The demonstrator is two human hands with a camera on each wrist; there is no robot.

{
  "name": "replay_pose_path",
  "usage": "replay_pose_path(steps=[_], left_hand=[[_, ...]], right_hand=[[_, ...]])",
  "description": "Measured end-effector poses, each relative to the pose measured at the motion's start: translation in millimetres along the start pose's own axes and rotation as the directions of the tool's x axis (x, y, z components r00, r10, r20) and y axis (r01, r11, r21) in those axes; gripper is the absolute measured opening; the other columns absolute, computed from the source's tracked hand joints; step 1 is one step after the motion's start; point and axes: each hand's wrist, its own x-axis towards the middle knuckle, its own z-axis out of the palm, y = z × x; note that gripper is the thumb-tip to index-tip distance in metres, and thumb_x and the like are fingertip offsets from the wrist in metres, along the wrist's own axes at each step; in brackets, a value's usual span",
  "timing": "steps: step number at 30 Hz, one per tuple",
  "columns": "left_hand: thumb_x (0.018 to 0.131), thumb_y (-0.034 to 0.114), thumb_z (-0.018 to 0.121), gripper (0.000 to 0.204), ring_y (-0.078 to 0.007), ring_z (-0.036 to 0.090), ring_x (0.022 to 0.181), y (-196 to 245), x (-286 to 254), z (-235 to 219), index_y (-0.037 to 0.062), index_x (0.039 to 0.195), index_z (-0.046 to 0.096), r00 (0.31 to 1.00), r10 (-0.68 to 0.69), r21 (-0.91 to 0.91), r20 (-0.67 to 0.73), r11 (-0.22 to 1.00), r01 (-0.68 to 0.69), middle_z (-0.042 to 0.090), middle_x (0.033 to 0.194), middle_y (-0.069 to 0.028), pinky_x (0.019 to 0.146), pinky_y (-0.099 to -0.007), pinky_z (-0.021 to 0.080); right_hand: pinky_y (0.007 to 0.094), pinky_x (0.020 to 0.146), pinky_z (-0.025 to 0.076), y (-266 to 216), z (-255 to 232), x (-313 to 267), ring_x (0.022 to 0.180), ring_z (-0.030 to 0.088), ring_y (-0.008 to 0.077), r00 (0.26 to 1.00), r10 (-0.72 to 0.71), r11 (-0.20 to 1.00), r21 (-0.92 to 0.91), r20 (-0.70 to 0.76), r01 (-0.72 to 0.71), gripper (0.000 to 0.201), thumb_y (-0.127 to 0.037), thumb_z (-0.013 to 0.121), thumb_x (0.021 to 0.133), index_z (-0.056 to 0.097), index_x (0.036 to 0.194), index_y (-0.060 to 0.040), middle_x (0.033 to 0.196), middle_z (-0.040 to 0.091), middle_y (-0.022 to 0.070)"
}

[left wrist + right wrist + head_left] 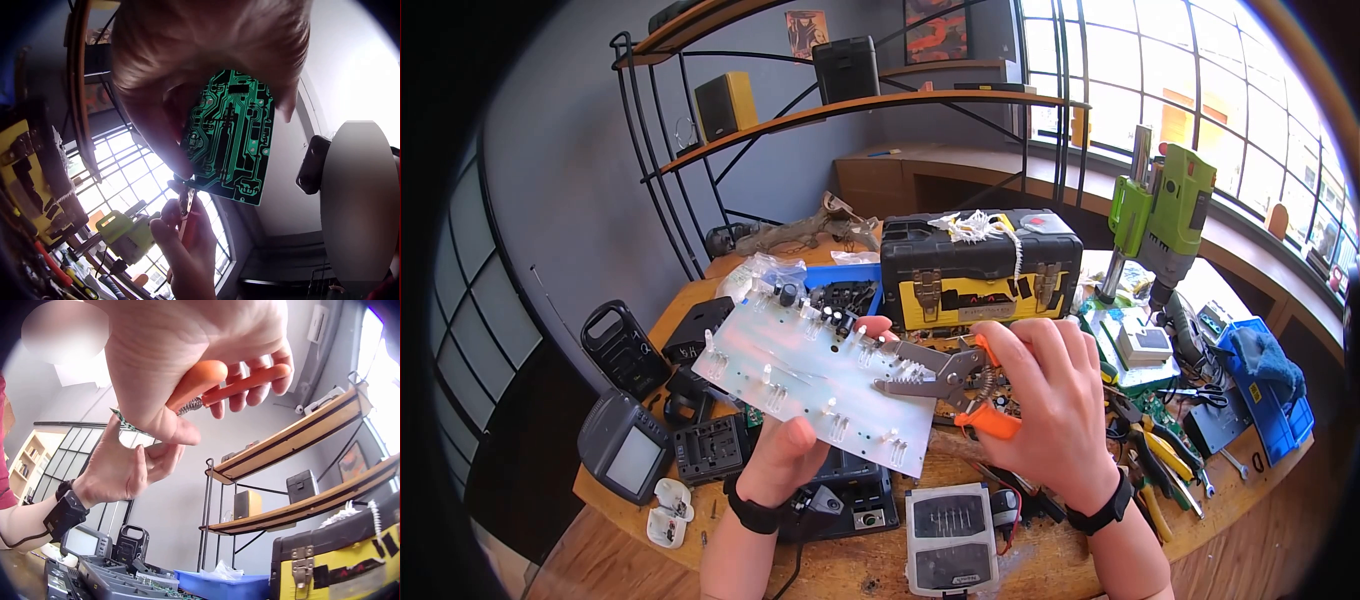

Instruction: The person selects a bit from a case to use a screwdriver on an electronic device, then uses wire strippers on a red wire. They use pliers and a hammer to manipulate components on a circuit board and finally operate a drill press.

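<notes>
My left hand (790, 455) grips a circuit board (810, 365) from below, thumb at its near edge. Its pale upper face carries clear LEDs and small black parts; the left wrist view shows green traces on the underside of the board (231, 144). In my right hand (1055, 410) is a wire stripper (955, 383) with orange handles (200, 384) and a spring between them. The stripper's jaws stand apart, overlapping the right part of the board in the head view.
A black-and-yellow toolbox (985, 270) stands behind the board. A green drill on a stand (1175, 210) is at the right, with pliers (1165, 455) below it. A clear-lidded case (950, 540) lies in front; a small screen device (625, 445) stands at the left.
</notes>
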Motion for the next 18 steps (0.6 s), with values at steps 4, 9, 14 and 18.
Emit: replay_pose_path(steps=[4,9,14,18], left_hand=[[0.071,0.065,0.087,0.123,-0.0319,0.046,0.145,-1.5,-2.4,2.1,0.0016,0.159,0.029,1.000,-0.020,0.036,-0.010,0.999,0.020,0.043,0.157,-0.0220,0.120,-0.0488,0.040],[0.073,0.064,0.087,0.121,-0.0322,0.045,0.146,-3.5,-2.3,1.9,0.0021,0.159,0.030,1.000,-0.010,0.033,-0.025,0.999,0.011,0.043,0.157,-0.0217,0.120,-0.0491,0.039],[0.072,0.064,0.087,0.120,-0.0298,0.046,0.144,-4.3,2.2,-2.0,0.0009,0.157,0.032,1.000,0.018,-0.007,0.026,1.000,-0.018,0.044,0.154,-0.0185,0.120,-0.0473,0.040],[0.071,0.063,0.088,0.120,-0.0285,0.047,0.143,0.0,1.2,0.0,-0.0001,0.157,0.033,0.999,0.030,-0.013,0.033,0.999,-0.030,0.046,0.151,-0.0181,0.121,-0.0464,0.040]], right_hand=[[0.0436,0.087,0.045,-1.6,0.1,-1.1,0.099,0.056,0.0290,1.000,0.021,1.000,-0.016,0.021,-0.020,0.068,-0.018,0.085,0.063,0.064,0.126,-0.0108,0.106,0.057,0.0071],[0.0430,0.088,0.046,-2.2,-3.0,0.3,0.099,0.056,0.0279,0.997,0.022,0.999,0.032,0.071,-0.024,0.071,-0.020,0.086,0.063,0.064,0.130,-0.0101,0.106,0.057,0.0069],[0.0424,0.087,0.046,-0.6,-2.2,0.4,0.097,0.057,0.0277,0.999,-0.005,0.999,0.034,0.039,0.004,0.072,-0.021,0.087,0.063,0.064,0.131,-0.0102,0.105,0.058,0.0067],[0.0422,0.084,0.046,-4.0,-0.9,-0.1,0.094,0.057,0.0280,1.000,0.009,0.998,0.055,0.012,-0.009,0.070,-0.020,0.086,0.062,0.065,0.128,-0.0100,0.103,0.059,0.0066]])
